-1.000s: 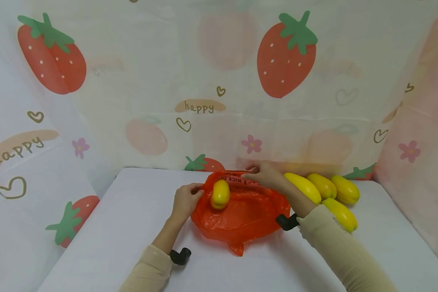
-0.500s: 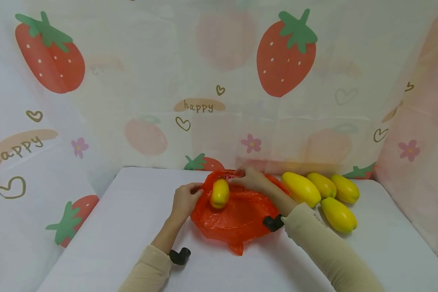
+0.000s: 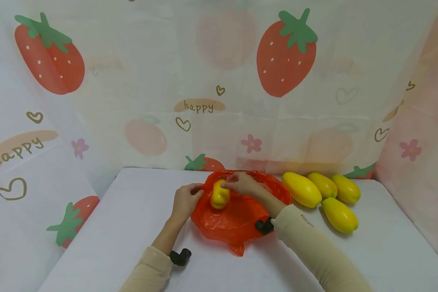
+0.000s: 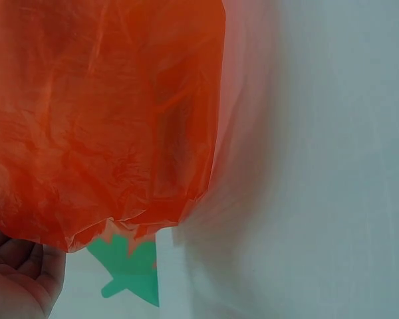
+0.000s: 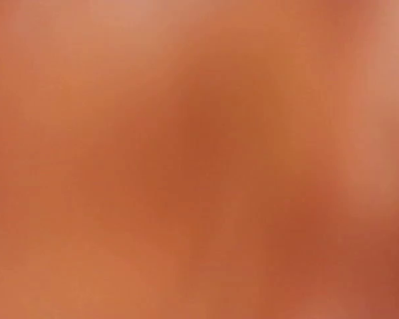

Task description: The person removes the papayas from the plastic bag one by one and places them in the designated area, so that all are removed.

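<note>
A red plastic bag point(image 3: 237, 217) lies spread on the table with its mouth wide, dark printing showing inside its far wall. One yellow papaya point(image 3: 220, 198) rests inside, toward the left. My left hand point(image 3: 185, 202) pinches the bag's left rim; in the left wrist view, curled fingers of the left hand point(image 4: 20, 279) show under the bag point(image 4: 106, 119). Over the bag's mouth, my right hand point(image 3: 246, 186) reaches in from the right, its thumb touching or just over the papaya's upper end. The right wrist view is only an orange blur.
Several more yellow papayas point(image 3: 302, 190) lie grouped at the table's back right, beyond the bag. The white-covered table point(image 3: 138, 211) meets a fabric backdrop point(image 3: 149, 81) printed with strawberries behind it. Black camera mounts point(image 3: 181, 257) stick out at both wrists.
My right hand has moved left and a little nearer, from the bag's far rim to the papaya inside. The left hand keeps its place on the rim.
</note>
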{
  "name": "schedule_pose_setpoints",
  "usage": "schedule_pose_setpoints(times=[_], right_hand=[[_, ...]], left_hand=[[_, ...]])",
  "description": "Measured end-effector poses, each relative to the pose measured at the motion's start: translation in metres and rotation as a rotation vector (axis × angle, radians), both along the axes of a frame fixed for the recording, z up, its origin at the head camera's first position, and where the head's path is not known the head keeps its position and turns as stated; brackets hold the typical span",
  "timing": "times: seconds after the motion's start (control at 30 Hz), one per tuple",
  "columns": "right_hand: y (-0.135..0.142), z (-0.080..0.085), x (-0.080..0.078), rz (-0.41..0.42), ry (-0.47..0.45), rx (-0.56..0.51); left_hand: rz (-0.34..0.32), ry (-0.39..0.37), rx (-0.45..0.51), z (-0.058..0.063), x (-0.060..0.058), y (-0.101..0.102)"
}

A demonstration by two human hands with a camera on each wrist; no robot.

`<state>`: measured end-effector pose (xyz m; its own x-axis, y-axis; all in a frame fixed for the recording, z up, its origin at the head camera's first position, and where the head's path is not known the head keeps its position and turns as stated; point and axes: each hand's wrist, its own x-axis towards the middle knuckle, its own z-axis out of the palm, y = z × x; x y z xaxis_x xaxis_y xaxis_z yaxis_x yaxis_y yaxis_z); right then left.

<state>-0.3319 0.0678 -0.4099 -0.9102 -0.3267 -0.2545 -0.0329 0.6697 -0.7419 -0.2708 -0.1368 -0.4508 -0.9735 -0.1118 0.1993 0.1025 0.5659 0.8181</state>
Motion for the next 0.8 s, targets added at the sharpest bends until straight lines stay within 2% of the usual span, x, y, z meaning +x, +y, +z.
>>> schedule_pose_setpoints(times=[0.2, 0.4, 0.6, 0.8], right_hand=[[-0.011, -0.013, -0.001, -0.015, 0.004, 0.026], [-0.021, -0.024, -0.001, -0.083, -0.030, -0.005], [-0.030, -0.028, 0.001, -0.128, -0.055, -0.045], [-0.036, -0.027, 0.003, -0.186, -0.063, -0.007]], left_hand=[[-0.005, 0.003, 0.004, 0.000, 0.000, -0.001], [-0.003, 0.003, 0.009, 0.000, 0.000, -0.001], [-0.007, 0.010, -0.007, 0.001, 0.001, -0.001], [-0.007, 0.011, -0.018, 0.003, 0.000, 0.000]])
